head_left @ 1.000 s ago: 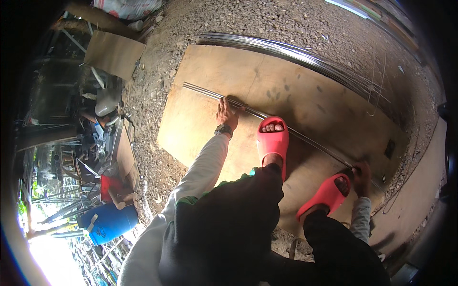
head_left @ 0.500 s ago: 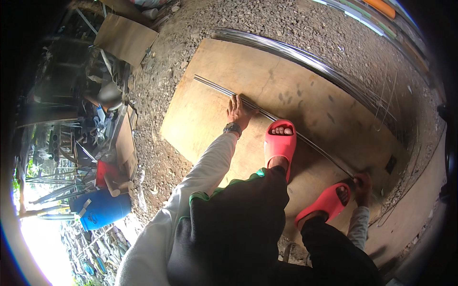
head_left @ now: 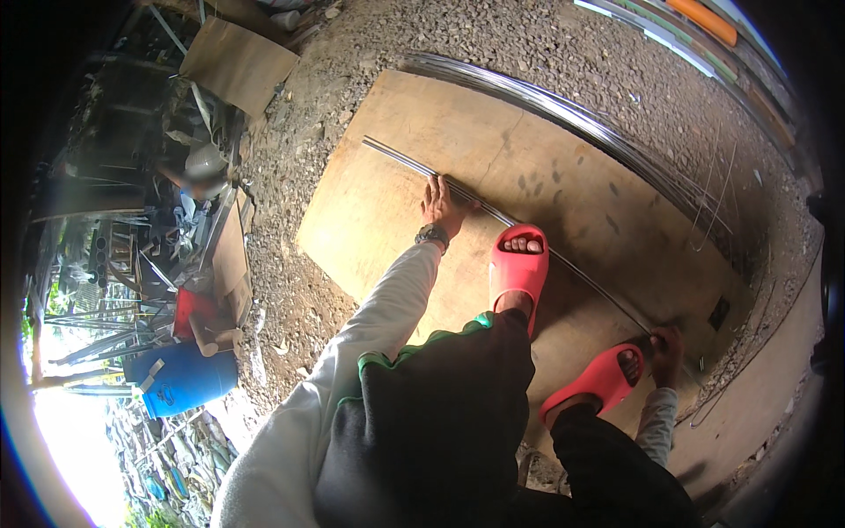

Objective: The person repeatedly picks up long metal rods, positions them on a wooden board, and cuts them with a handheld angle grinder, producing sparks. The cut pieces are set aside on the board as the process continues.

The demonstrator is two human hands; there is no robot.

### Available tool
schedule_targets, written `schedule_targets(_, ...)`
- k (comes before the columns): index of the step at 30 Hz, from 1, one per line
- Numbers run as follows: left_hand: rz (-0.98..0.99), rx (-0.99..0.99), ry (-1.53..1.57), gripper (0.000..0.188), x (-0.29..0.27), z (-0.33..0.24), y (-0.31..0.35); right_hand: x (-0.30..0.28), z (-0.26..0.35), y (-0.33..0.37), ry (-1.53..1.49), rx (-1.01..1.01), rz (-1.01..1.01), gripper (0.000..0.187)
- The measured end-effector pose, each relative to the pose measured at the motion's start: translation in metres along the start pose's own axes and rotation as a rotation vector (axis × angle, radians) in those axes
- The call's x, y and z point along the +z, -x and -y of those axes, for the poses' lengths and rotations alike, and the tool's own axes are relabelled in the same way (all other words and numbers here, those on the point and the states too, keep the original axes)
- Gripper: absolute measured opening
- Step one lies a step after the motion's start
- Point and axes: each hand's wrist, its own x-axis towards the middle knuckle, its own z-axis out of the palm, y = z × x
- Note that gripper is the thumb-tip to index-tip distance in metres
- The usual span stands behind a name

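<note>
Thin metal rod (head_left: 528,233): long, straight and silvery, lying flat on a plywood sheet (head_left: 370,211), running from the sheet's upper left toward its lower right corner.

Left hand (head_left: 442,207): palm down, fingers spread a little, pressing on the rod near its middle. A wristwatch (head_left: 431,235) sits on the wrist; the sleeve is pale grey.

Right hand (head_left: 666,354): at the rod's lower right end, fingers curled around or over it. Whether they pinch the rod or only rest on it cannot be told, as a sandal partly hides the hand.

Left red sandal (head_left: 518,268): flat on the plywood, toe just beside the rod, between the two hands.

Right red sandal (head_left: 598,380): on the plywood near the right hand, toe close to the rod's end.

Dark trousers with a green stripe (head_left: 422,422): fill the lower middle of the view.

Plywood sheet: pale brown, laid on gravel ground (head_left: 528,44).

Bundle of metal rods (head_left: 581,123): along the far edge of the plywood, well apart from the single rod.

Cardboard piece (head_left: 236,63): on the gravel at upper left.

Blue plastic drum (head_left: 185,378): lying at left among metal scrap.
</note>
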Motion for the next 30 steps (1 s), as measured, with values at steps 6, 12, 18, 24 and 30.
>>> schedule_targets(6, 0.056, -0.012, -0.01, 0.116, -0.004, -0.004, -0.002, 0.002, 0.003, -0.001, 0.048, -0.26, -0.159, 0.017)
schedule_targets(12, 0.079, -0.03, -0.036, 0.114, -0.001, -0.003, 0.001, -0.01, 0.01, -0.005, -0.095, -0.089, -0.002, 0.019)
schedule_targets(18, 0.045, -0.014, -0.025, 0.115, 0.001, 0.001, 0.001, -0.011, 0.004, -0.016, -0.066, -0.164, -0.085, 0.018)
schedule_targets(24, 0.041, -0.019, -0.031, 0.119, 0.005, -0.006, 0.0, -0.014, -0.008, -0.017, -0.126, -0.128, -0.051, 0.018)
schedule_targets(30, 0.018, -0.023, -0.047, 0.119, 0.006, 0.002, -0.001, -0.013, 0.009, -0.011, -0.04, -0.09, 0.012, 0.017)
